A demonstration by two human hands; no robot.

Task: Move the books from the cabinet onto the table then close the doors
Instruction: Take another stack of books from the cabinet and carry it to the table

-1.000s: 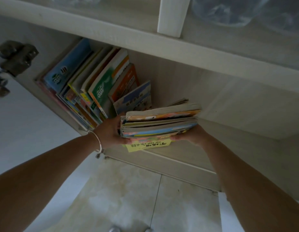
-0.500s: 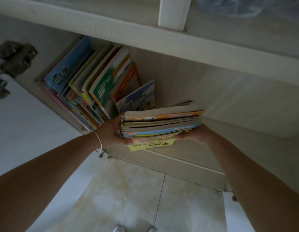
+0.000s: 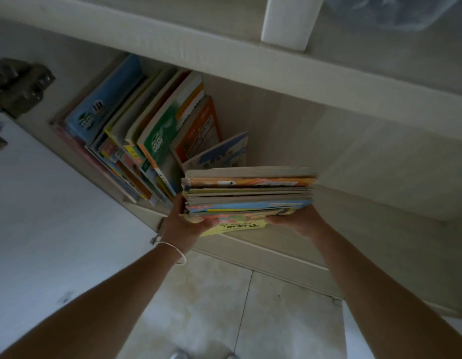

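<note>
A flat stack of thin colourful books [image 3: 248, 193] is held at the front edge of the cabinet's lower shelf [image 3: 367, 203]. My left hand [image 3: 183, 221] grips its left end from below and the side; a thin bracelet circles that wrist. My right hand [image 3: 297, 220] supports the right end from underneath. A yellow booklet [image 3: 235, 226] hangs out at the bottom of the stack. Several more books [image 3: 147, 130] lean to the left inside the cabinet, behind and to the left of the stack.
The open white left door [image 3: 51, 203] stands at the left, its metal hinge [image 3: 20, 84] at the upper left. An upper shelf board [image 3: 224, 55] runs overhead with a plastic bag [image 3: 395, 11] on it. Pale floor tiles [image 3: 224, 307] lie below.
The held stack has shifted slightly right and outward from the shelf with both hands still on it. The leaning books have not moved.
</note>
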